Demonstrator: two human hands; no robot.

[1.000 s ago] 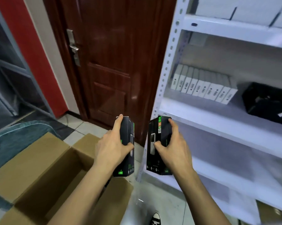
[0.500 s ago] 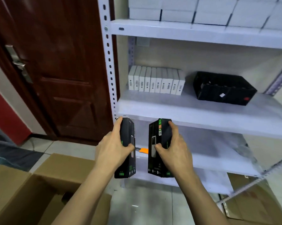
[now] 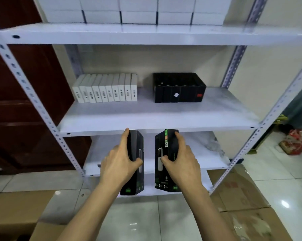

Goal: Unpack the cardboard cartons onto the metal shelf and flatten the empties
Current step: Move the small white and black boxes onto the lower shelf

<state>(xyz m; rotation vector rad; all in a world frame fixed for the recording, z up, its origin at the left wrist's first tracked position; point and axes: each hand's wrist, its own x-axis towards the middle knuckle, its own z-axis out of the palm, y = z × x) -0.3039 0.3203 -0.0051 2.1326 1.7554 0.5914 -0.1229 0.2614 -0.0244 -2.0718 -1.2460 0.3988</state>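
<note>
Hands: left hand (image 3: pixel 119 164) grips one upright black box (image 3: pixel 137 142); right hand (image 3: pixel 183 160) grips a second black box (image 3: pixel 164 148). The two are held side by side and apart, near the front edge of the metal shelf (image 3: pixel 155 117).
Already stocked on the middle board: white boxes (image 3: pixel 106 89) far left, black cartons (image 3: pixel 179 87) far right.
Outstanding, by judgement: shelving this pair. The cardboard carton (image 3: pixel 12 214) near left is not yet flattened, and its contents are hidden.
</note>
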